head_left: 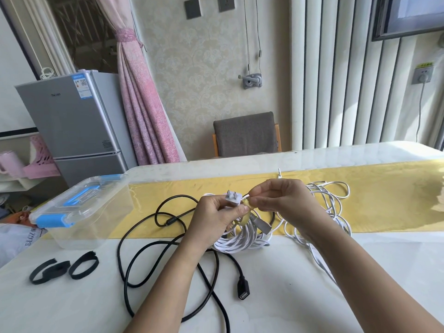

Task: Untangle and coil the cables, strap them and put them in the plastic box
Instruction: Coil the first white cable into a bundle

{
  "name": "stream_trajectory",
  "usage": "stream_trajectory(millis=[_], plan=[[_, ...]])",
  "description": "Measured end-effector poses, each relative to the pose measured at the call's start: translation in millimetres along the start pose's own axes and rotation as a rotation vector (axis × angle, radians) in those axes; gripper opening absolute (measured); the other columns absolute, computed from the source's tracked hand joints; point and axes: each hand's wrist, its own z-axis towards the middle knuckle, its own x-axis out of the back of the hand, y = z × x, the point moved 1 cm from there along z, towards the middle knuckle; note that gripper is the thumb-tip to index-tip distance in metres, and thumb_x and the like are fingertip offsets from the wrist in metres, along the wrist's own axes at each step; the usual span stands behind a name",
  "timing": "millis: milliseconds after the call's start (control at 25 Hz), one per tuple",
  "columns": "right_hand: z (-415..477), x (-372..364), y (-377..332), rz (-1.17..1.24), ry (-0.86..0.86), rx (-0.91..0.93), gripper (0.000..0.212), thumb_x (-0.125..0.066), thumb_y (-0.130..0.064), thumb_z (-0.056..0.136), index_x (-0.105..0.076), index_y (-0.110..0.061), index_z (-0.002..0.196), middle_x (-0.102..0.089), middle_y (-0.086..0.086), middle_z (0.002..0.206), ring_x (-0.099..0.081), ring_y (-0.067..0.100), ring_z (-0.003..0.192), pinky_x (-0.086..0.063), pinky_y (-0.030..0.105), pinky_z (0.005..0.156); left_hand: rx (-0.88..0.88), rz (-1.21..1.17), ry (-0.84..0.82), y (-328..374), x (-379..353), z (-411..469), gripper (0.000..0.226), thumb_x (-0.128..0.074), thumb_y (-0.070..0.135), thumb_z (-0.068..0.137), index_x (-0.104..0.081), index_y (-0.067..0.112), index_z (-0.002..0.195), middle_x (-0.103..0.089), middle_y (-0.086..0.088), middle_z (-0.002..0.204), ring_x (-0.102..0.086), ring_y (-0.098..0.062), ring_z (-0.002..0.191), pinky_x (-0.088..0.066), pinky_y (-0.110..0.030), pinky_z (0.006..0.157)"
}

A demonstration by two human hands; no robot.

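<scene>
Left hand (216, 215) is gripping the white coil (240, 240), fingers curled round the bundle, grey plug (231, 198) sticking up at the thumb. Right hand (283, 198) is pinching a thin cable end (247, 195) btwn thumb and forefinger, right beside the plug. Something yellowish is showing btwn the hands, but it's blending w/ the yellow runner (384, 200), so can't tell what it is. The coil's far side is hidden by the left hand. Loose white cable (334, 200) is lying behind the right wrist. Black cable (168, 248) is sprawling front-left, running off the bottom of the frame. Two black straps (83, 265) are lying near the left edge of the tabletop (312, 296). Plastic box (79, 227), lid on, is sitting at the left corner. Bag (24, 239) is reading "BLGZ"; the fridge (72, 121) label is too small to read.
</scene>
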Motion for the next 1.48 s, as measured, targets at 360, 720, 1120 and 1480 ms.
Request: stream_trajectory(millis=[360,720,1120,1480], plan=[[-10.1,-10.3,-9.8,-0.267,0.124,0.313,0.015,-0.073,0.001,0.075,-0.066,-0.012,0.073,-0.070,0.000,0.067,-0.066,0.008,0.065,-0.050,0.018,0.065,0.213,-0.072,0.008,-11.8,-10.2,2.7,0.008,-0.057,0.022,0.093,-0.064,0.019,0.091,-0.060,0.000,0.071,-0.050,-0.010,0.050,-0.038,-0.018,0.046],[-8.4,-11.0,-12.0,-0.184,-0.060,0.349,0.029,-0.077,-0.008,0.075,-0.067,-0.019,0.100,-0.071,-0.003,0.081,-0.067,0.010,0.080,-0.052,0.019,0.079,0.305,-0.459,0.215,-4.7,-3.1,5.4,0.023,-0.057,0.016,0.093,-0.055,0.012,0.070,-0.047,0.004,0.044,-0.035,-0.008,0.033,-0.020,-0.015,0.035],[-3.6,-5.3,1.9,-0.438,-0.039,-0.001,0.059,-0.068,-0.060,0.072,-0.073,-0.002,0.087,-0.056,-0.004,0.060,-0.044,0.007,0.059,-0.035,0.026,0.059,0.068,-0.266,0.219,1.5,-11.9,1.2,0.025,-0.061,0.014,0.092,-0.057,0.006,0.068,-0.038,0.006,0.046,-0.035,-0.006,0.037,-0.029,-0.013,0.038],[-7.1,-10.3,-6.1,-0.209,0.114,0.134,0.014,-0.081,-0.010,0.070,-0.068,-0.012,0.065,-0.071,0.002,0.066,-0.062,0.014,0.059,-0.051,0.024,0.059,0.197,-0.224,0.219,-5.0,-18.1,2.0,0.023,-0.057,0.018,0.094,-0.059,0.006,0.074,-0.043,-0.001,0.053,-0.037,-0.008,0.039,-0.032,-0.018,0.041]])
